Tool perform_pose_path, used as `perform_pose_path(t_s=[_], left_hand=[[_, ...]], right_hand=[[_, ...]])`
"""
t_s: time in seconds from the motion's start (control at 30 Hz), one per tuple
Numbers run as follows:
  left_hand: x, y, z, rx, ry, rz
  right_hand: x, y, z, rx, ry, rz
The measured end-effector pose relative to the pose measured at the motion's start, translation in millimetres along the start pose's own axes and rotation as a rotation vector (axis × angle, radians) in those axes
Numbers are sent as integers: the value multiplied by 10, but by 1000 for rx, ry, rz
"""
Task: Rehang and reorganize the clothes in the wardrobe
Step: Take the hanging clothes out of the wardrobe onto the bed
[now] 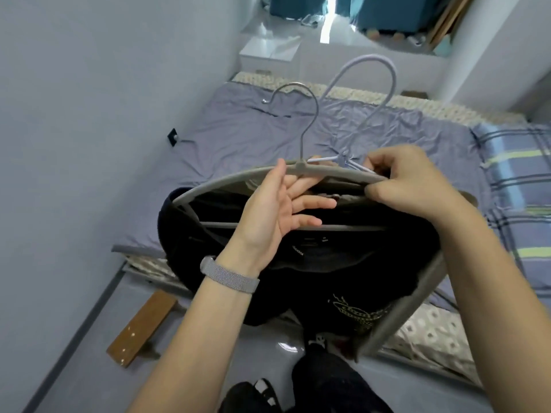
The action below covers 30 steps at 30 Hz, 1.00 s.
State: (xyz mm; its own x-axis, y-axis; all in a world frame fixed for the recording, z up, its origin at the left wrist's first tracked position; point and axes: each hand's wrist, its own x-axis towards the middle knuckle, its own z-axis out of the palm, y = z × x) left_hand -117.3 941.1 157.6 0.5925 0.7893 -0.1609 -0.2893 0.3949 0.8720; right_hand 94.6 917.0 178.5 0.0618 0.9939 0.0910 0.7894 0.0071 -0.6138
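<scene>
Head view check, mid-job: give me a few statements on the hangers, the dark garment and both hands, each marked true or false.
1. A black garment hangs on the grey plastic hanger. True.
2. The right hand is empty and away from the hangers. False: its fingers are curled round the grey hanger's upper bar, by the thin lilac wire hanger.
3. The left hand has its fingers spread, palm toward the camera, at the grey hanger's neck. True.
4. The hangers are hooked on a wardrobe rail. False: both hooks are free in the air above a bed with a lilac sheet.
5. A grey mesh band sits on the right wrist. False: it is on the left wrist.
</scene>
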Motion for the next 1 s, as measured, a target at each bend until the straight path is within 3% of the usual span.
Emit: perform_pose_path(t_s=[0.3, 0.43, 0.6, 0.77, 0.9, 1.0], left_hand=[[1515, -396, 45, -24, 122, -222], [2202, -461, 20, 188, 110, -325], [2804, -661, -277, 447, 307, -458], [3168, -920, -614, 459, 469, -563], [3391, -1093, -811, 419, 557, -585], [3480, -1249, -938, 410, 617, -598]], right_hand=[[915, 1331, 290, 95, -42, 123], [1507, 2044, 286, 103, -72, 222], [2262, 2829, 449, 82, -241, 292], [2785, 3561, 913, -58, -411, 380], [3108, 3987, 1193, -220, -236, 500], [3242, 4020, 1371, -301, -349, 547]])
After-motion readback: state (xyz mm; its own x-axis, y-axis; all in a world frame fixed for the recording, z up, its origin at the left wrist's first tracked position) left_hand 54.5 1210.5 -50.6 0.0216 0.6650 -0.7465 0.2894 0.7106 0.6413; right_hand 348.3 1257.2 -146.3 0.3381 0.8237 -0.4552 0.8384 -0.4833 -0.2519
